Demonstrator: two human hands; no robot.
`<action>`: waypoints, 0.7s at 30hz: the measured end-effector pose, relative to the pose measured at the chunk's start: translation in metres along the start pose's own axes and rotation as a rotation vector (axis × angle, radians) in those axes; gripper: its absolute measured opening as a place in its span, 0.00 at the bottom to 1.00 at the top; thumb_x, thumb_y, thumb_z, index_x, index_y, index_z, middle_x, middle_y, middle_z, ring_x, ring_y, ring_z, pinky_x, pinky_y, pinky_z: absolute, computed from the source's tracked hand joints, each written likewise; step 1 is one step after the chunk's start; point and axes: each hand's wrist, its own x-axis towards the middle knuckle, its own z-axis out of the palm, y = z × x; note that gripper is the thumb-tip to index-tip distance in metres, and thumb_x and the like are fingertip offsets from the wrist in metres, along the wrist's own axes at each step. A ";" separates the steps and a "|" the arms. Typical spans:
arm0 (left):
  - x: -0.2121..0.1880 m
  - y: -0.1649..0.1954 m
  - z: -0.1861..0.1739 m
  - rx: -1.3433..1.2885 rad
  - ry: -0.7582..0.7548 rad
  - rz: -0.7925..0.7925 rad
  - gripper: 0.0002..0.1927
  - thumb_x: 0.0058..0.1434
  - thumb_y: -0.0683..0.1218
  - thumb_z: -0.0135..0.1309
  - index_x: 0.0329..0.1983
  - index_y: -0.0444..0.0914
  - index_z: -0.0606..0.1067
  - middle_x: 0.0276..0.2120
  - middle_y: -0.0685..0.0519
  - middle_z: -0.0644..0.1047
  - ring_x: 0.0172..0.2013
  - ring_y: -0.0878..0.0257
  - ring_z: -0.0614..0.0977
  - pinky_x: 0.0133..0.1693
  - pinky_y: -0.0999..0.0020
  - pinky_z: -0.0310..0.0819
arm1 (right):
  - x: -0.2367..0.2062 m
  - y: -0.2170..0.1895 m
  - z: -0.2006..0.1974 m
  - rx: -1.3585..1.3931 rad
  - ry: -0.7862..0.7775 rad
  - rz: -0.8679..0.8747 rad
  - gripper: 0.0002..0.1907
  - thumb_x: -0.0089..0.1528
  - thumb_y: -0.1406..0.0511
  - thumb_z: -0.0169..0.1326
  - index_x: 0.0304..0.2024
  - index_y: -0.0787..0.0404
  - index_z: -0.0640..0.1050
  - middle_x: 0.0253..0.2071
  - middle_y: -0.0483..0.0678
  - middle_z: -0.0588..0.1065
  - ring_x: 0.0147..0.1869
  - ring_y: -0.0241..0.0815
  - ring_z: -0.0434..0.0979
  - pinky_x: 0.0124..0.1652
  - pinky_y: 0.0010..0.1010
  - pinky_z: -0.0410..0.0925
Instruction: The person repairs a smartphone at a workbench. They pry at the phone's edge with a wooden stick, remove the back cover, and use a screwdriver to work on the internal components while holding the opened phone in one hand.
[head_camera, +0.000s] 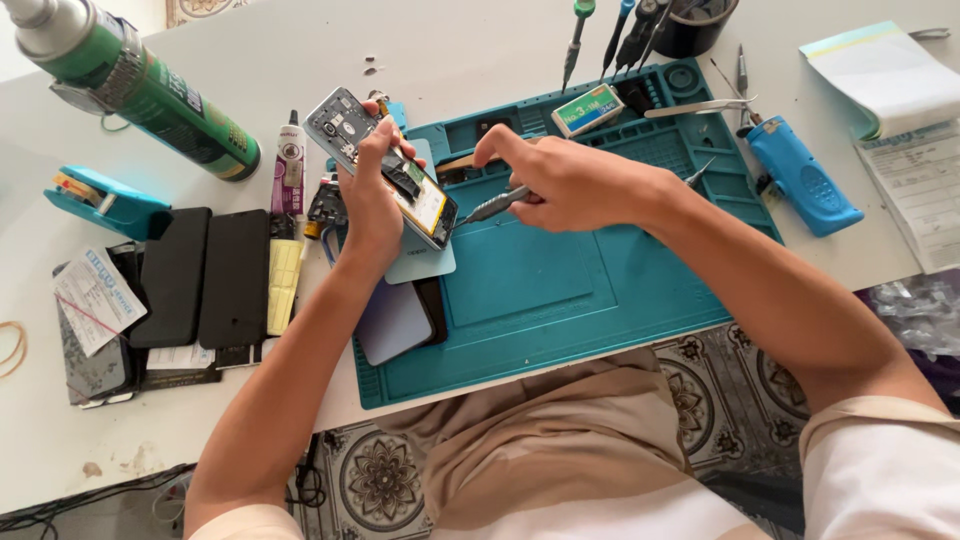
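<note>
While its back lies open and its inner boards show, the opened phone (383, 165) is held tilted above the left edge of the teal work mat (560, 290), the left hand (368, 205) clenched around it from below. The right hand (565, 180) keeps a closed grip on a slim screwdriver (492, 206), whose tip meets the phone's lower corner. Under the phone lie a pale back cover (392, 320) and other panels. Further left on the counter (60, 440) rest two dark phones (205, 275), a glue tube (289, 165) and a green spray can (150, 95); a blue tool (805, 180) lies right of the mat.
</note>
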 end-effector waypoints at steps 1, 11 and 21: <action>0.000 0.000 0.000 0.006 0.003 -0.004 0.19 0.68 0.47 0.53 0.59 0.38 0.67 0.35 0.54 0.70 0.36 0.67 0.76 0.40 0.66 0.77 | -0.001 0.001 0.001 -0.009 0.028 -0.050 0.35 0.59 0.59 0.61 0.63 0.59 0.60 0.35 0.59 0.76 0.40 0.55 0.80 0.37 0.45 0.71; 0.000 0.000 0.001 -0.006 0.037 -0.030 0.18 0.67 0.47 0.55 0.57 0.39 0.67 0.34 0.54 0.70 0.35 0.67 0.76 0.39 0.66 0.77 | -0.002 -0.010 -0.001 0.011 0.014 0.040 0.40 0.58 0.57 0.65 0.64 0.55 0.57 0.35 0.57 0.74 0.39 0.53 0.79 0.37 0.42 0.72; 0.004 -0.005 -0.002 -0.007 0.029 -0.028 0.17 0.67 0.47 0.55 0.56 0.39 0.69 0.34 0.55 0.70 0.35 0.67 0.76 0.39 0.66 0.77 | -0.003 -0.005 -0.003 -0.026 0.066 -0.154 0.20 0.63 0.63 0.62 0.55 0.60 0.71 0.25 0.54 0.73 0.27 0.50 0.74 0.35 0.40 0.67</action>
